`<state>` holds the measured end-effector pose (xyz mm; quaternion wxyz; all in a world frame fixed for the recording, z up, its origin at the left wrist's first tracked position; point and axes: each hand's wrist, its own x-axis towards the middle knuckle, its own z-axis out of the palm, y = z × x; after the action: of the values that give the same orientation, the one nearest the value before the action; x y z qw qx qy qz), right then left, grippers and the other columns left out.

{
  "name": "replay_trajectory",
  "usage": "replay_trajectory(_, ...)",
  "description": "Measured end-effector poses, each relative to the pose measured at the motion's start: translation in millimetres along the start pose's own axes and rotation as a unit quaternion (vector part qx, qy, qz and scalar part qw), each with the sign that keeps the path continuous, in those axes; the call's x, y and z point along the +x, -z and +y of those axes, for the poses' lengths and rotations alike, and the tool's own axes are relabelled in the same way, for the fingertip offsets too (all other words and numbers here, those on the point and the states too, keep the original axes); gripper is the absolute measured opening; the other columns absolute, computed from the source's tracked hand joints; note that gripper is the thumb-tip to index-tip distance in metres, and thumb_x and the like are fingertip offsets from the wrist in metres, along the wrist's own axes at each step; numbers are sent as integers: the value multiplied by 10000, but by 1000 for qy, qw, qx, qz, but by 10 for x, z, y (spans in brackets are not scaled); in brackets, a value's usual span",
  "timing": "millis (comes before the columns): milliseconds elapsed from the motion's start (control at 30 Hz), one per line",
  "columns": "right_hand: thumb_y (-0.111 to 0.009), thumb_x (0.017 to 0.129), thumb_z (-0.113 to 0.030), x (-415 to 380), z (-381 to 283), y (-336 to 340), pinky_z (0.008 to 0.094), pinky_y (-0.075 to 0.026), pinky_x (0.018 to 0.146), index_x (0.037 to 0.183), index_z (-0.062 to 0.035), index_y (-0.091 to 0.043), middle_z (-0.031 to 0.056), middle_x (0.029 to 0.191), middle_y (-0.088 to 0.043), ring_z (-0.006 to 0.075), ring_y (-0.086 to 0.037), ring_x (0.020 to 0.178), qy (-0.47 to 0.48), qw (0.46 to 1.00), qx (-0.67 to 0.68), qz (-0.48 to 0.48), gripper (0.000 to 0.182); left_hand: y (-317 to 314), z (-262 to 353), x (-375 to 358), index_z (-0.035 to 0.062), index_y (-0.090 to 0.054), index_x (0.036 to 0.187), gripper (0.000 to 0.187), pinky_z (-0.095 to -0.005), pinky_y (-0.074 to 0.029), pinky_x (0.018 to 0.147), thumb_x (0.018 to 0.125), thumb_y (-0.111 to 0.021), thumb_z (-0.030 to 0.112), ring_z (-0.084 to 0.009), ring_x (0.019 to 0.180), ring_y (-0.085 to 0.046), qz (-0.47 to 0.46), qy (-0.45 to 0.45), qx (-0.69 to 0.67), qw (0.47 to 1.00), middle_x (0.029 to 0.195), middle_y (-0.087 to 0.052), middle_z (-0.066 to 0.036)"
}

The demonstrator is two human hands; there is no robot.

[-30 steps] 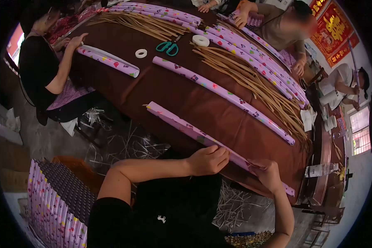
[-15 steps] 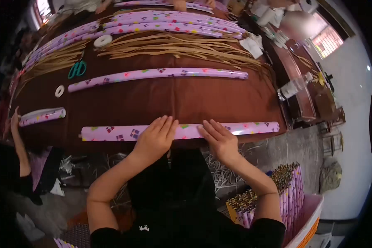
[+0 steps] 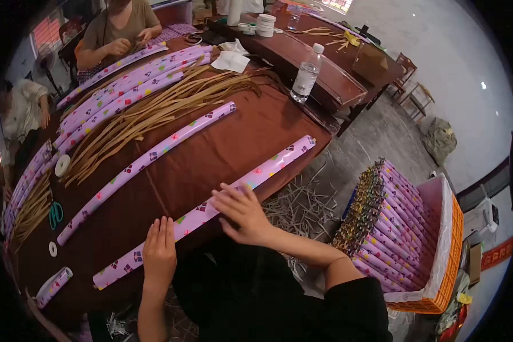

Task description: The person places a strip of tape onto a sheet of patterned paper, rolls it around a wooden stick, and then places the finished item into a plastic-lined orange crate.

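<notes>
A long roll of purple patterned wrapping paper [image 3: 192, 223] lies slantwise along the near edge of the brown-covered table. My left hand [image 3: 160, 246] rests on its lower-left half, fingers straight and flat across the paper. Farther up the roll, my right hand [image 3: 242, 214] lies with fingers stretched and thumb apart, touching it with nothing grasped. Behind it a second, slimmer purple roll [image 3: 148, 159] runs nearly parallel. A short purple roll [image 3: 55, 288] sits at the left corner, near a small white tape roll [image 3: 53, 249] and teal-handled scissors [image 3: 55, 215].
Brown paper strips [image 3: 137, 122] and more purple rolls [image 3: 119, 91] cover the far side, where another person [image 3: 122, 34] works. A water bottle [image 3: 306, 77] stands at the right edge. On the floor, an orange crate [image 3: 447, 268] holds many rolls beside scattered paper scraps [image 3: 302, 202].
The view has turned to the right, so the table now runs slantwise and the crate shows fully. My hands stay on the roll; the right hand's fingers are more spread.
</notes>
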<state>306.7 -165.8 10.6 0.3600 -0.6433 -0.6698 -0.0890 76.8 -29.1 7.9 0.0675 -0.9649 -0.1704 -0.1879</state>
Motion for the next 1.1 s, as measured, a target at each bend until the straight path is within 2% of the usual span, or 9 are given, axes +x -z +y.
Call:
replay_trajectory(67,-699,775,-47,-94,346,108,450,-399,990,1176,-58,-623,97,1268,-609,300,-558,1126,-63,979,-35,189,408,3,-9,12,-88,-546,1258,443,-452,-468,1018,817,-512,-69,-382,1178,-578,-13,6,-13,1000,1240,-606,-236)
replay_trajectory(100,-715,769,-19,-126,539,222,378,-444,855,1079,-38,-646,93,1094,-659,269,-587,957,-123,951,-75,273,318,-47,-28,5,-93,-547,1255,443,-458,-463,1024,813,-505,-80,-385,1181,-575,-2,1,-17,1000,1244,-602,-243)
replay_trajectory(133,-709,796,-17,-241,801,236,339,-459,773,1026,-26,-654,97,948,-637,235,-576,872,-277,892,18,356,237,-42,-16,3,-93,-547,1255,443,-458,-463,1024,813,-505,-80,-385,1181,-575,0,-6,-18,1000,1244,-602,-243)
replay_trajectory(200,-698,850,-47,-313,1265,589,326,-453,721,936,-23,-680,84,928,-602,212,-548,801,-268,855,-63,440,91,-12,0,3,-95,-548,1253,431,-460,-464,1024,825,-499,-80,-390,1183,-573,-14,3,-1,1000,1241,-600,-250)
replay_trajectory(600,-738,803,-234,-592,2019,925,382,-427,829,863,-89,-764,48,929,-642,264,-545,896,-344,876,-177,289,159,-105,53,-37,-104,-542,1255,391,-474,-455,1034,871,-500,-46,-400,1186,-568,14,-1,49,999,1257,-589,-246)
replay_trajectory(767,-763,782,-304,-567,2063,970,393,-450,814,853,-68,-769,93,901,-663,283,-571,891,-435,849,-74,291,247,-38,67,-12,-100,-540,1260,399,-466,-455,1037,868,-510,-38,-384,1185,-572,3,3,42,999,1254,-591,-243)
replay_trajectory(900,-776,806,-244,-476,1957,1035,261,-465,626,918,8,-753,64,768,-704,115,-611,673,-477,823,49,305,277,-16,86,-2,-92,-541,1264,402,-459,-450,1046,869,-510,-26,-374,1191,-570,-1,1,48,999,1257,-590,-239)
replay_trajectory(967,-774,813,-228,-529,2122,994,242,-445,582,913,41,-743,33,720,-689,79,-573,633,-472,812,153,309,288,-12,77,-17,-90,-541,1265,401,-460,-450,1047,871,-508,-24,-373,1192,-569,-3,6,51,999,1257,-590,-239)
replay_trajectory(1100,-772,814,-195,-546,2162,1013,240,-438,582,911,37,-745,28,735,-683,79,-569,640,-483,815,137,289,252,-37,76,-21,-94,-544,1262,396,-465,-443,1055,874,-503,-25,-376,1202,-562,8,-6,53,999,1260,-587,-240)
